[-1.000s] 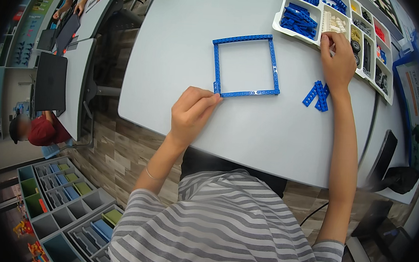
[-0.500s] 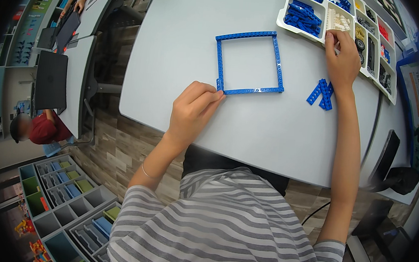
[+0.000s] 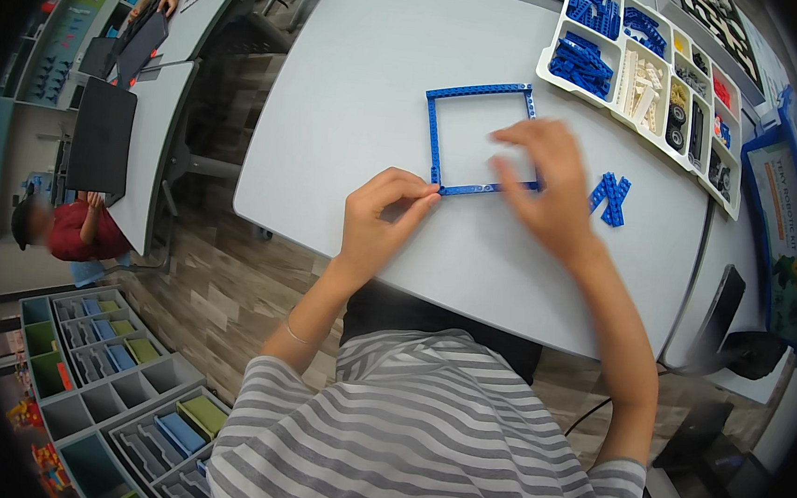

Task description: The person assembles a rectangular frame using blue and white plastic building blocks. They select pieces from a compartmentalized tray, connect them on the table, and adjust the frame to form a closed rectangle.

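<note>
A square frame of blue studded building beams (image 3: 433,135) lies flat on the grey-white table. My left hand (image 3: 381,212) pinches its near left corner between thumb and fingertips. Over the frame's right side hovers my right hand (image 3: 553,191), blurred by motion, thumb and forefinger apart and nothing visible between them. It hides much of the right beam and the near right corner. Just right of that hand, several loose blue beams (image 3: 615,200) lie crossed over one another.
A white sorting tray (image 3: 617,115) of blue, white, black and red parts stands at the far right. Beyond it is a blue-edged box (image 3: 783,218). A dark laptop (image 3: 103,137) is on another table at left, with people nearby. Grey storage bins (image 3: 131,373) stand lower left.
My right hand has left the tray's near edge and swung left and nearer, over the frame. My left hand stays at the corner. The whole view has shifted slightly.
</note>
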`<state>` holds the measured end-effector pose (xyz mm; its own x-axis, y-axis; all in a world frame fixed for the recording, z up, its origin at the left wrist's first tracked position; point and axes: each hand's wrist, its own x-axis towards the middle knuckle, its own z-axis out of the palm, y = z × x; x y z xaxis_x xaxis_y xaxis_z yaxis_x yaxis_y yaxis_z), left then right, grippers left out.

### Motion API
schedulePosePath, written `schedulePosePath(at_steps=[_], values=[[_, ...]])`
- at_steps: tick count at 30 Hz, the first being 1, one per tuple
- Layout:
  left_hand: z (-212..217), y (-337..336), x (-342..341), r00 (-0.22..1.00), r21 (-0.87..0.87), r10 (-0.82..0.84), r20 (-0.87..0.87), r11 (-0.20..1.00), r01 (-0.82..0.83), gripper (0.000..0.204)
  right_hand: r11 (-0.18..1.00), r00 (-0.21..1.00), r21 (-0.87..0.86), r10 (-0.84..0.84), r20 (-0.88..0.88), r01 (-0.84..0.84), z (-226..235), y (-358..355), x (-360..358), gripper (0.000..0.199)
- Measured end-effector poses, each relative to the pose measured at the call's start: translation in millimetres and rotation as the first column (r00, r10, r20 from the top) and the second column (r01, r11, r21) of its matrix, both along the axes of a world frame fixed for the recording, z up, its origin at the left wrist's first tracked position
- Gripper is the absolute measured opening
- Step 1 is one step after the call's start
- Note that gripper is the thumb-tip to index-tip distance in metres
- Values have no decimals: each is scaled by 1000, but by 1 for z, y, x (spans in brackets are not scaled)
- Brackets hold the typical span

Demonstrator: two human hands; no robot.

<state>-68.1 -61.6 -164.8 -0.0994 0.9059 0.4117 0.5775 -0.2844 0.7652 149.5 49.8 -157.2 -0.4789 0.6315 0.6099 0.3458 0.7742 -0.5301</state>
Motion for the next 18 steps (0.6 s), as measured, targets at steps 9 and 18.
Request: schedulePosePath(at_steps=[9,18], values=[[0,0,-1,1000,-17,-10,5,1000,10,12,972,971,-101,221,94,-212,-20,-25,-24,26],[-4,1,-2,1000,-4,-6,-9,1000,6,17,984,983,-83,164,84,-157,-21,-32,-30,24]])
